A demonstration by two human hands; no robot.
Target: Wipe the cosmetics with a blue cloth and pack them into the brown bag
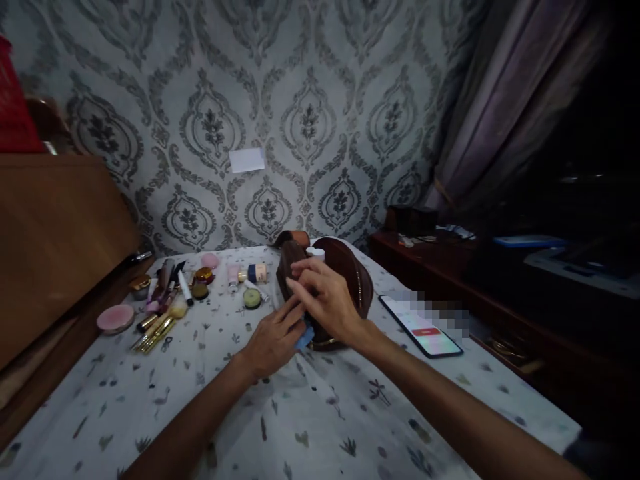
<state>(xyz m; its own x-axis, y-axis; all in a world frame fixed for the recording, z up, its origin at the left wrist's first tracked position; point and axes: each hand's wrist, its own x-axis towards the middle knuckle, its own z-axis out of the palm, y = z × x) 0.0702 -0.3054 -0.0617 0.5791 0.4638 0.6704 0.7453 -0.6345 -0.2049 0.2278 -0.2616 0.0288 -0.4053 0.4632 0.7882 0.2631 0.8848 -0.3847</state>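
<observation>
A brown makeup bag (367,283) with a zip along its rim stands unzipped on the patterned cloth. White caps (316,253) poke up inside its opening. My right hand (325,293) is over the opening, fingers bent and their tips close together near the bag's left wall; whatever they may pinch is hidden. Low at the bag's front left, my left hand (275,339) has its fingers over a crumpled blue cloth (305,336), part of which shows beneath them. Its fingertips meet the bag near my right hand.
Left of the bag lie a green-lidded jar (252,298), a navy-labelled bottle (258,273), gold tubes (156,333) and a pink compact (115,319). A lit phone (420,325) lies to the right. A wooden cabinet (60,247) borders the left side; the patterned wall (310,120) is behind.
</observation>
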